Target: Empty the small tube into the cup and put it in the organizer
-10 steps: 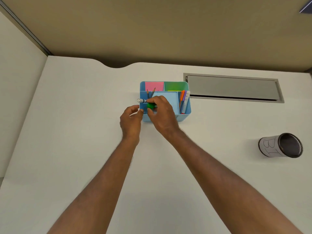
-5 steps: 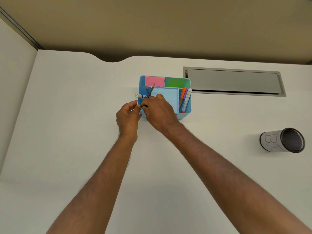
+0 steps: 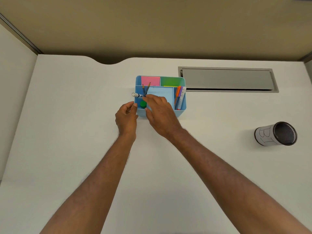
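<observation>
The blue organizer [image 3: 183,108] stands mid-table. The small tube [image 3: 143,104], showing its green cap, sits in the organizer's front-left compartment with no hand on it. My right hand [image 3: 161,115] hovers over the organizer's front, fingers apart and empty, its fingertips just right of the tube. My left hand [image 3: 126,117] is at the organizer's front-left corner with loosely curled fingers, the thumb against the outer wall. The cup [image 3: 265,135], a white-wrapped black mesh cylinder, lies on its side far to the right.
Two pencils [image 3: 146,89] and a white marker [image 3: 137,95] lean out of the organizer's left compartment; several pens [image 3: 180,97] stand in its right one. Pink and green notes fill the back. A grey cable hatch [image 3: 226,80] lies behind, and a partition wall runs along the left.
My right hand held the green-capped tube over the left compartment a second ago; now the tube rests inside and the hand has opened and drawn slightly right. My left hand barely moved.
</observation>
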### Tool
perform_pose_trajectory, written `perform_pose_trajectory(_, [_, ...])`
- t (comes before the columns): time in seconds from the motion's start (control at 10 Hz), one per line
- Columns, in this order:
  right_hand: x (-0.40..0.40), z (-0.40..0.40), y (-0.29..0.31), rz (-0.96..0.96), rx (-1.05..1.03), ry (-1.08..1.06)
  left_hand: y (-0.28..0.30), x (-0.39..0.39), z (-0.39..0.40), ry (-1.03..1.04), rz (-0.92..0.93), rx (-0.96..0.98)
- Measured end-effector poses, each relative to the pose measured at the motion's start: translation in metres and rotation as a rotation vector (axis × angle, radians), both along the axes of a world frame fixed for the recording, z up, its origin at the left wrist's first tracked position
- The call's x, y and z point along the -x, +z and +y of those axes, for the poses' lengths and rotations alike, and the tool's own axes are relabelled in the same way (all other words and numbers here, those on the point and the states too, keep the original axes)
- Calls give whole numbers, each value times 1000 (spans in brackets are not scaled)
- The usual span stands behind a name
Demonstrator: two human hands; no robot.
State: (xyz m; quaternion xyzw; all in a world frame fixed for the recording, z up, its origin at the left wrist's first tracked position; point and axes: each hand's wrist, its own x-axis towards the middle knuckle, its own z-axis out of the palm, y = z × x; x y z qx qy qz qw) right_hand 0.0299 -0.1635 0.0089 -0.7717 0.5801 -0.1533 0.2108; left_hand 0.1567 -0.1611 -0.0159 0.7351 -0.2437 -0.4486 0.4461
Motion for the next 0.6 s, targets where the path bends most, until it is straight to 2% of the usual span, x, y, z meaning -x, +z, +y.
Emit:
perform_pose_trajectory(0.1, [21, 12, -1, -83, 86, -112, 3, 3, 8, -39, -167, -6])
perform_pose_trajectory(0.2, [56, 30, -5, -81, 95, -235, 9, 16, 35, -238, -491, 173])
perform_pose_trajectory(0.3, [76, 43, -7, -15, 1, -275, 12, 27, 51, -473, -689, 275])
perform_pose_trajectory(0.4, [96, 59, -7, 92, -84, -261, 19, 40, 61, -734, -854, 286])
perform_pose_trajectory(0.6, [119, 81, -7, 232, -120, -215, 21, 43, 76, -885, -1063, 269])
